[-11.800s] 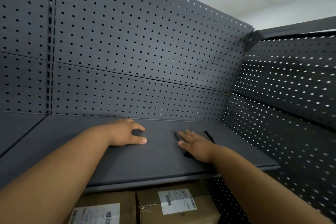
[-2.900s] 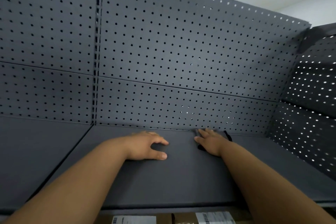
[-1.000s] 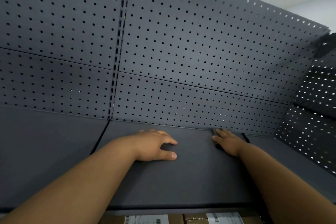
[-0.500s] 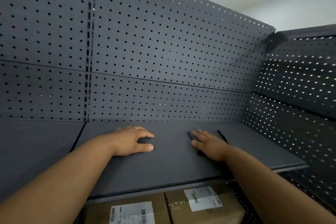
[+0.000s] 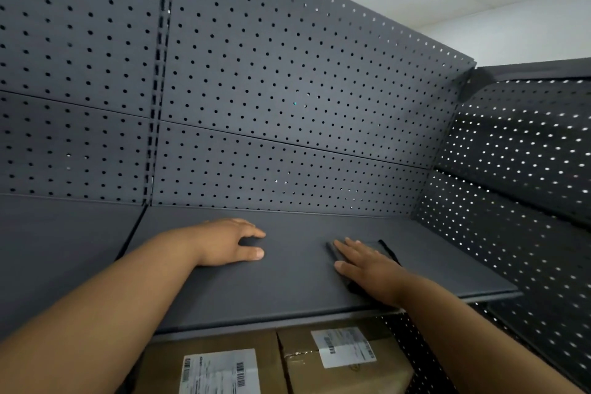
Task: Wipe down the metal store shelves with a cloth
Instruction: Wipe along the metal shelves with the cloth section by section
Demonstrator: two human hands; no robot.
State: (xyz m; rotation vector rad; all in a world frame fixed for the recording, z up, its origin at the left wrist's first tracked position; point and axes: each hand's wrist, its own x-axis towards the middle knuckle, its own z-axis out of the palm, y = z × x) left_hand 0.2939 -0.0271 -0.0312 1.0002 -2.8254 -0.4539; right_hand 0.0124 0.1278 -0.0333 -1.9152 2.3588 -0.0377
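The metal shelf [image 5: 287,285] is being wiped with a dark cloth [image 5: 379,248]. The cloth is pressed flat beneath the right hand [image 5: 367,265] on the right half of the shelf, roughly midway between the pegboard back panel [image 5: 287,112] and the front edge. The fingers [image 5: 347,245] of that hand are held straight and slightly spread over the cloth, and nothing is pinched. The left hand [image 5: 230,243] is rested on the bare shelf, with its fingers loosely arched and the thumb stretched out. A second ago the cloth was pushed close against the back panel. It is now drawn forward, so a back-to-front stroke is judged to be under way, with the strip nearest the front edge still to be covered. Under the shelf, two cardboard boxes [image 5: 300,374] with shipping labels are seen. They are closed, so their contents cannot be told.
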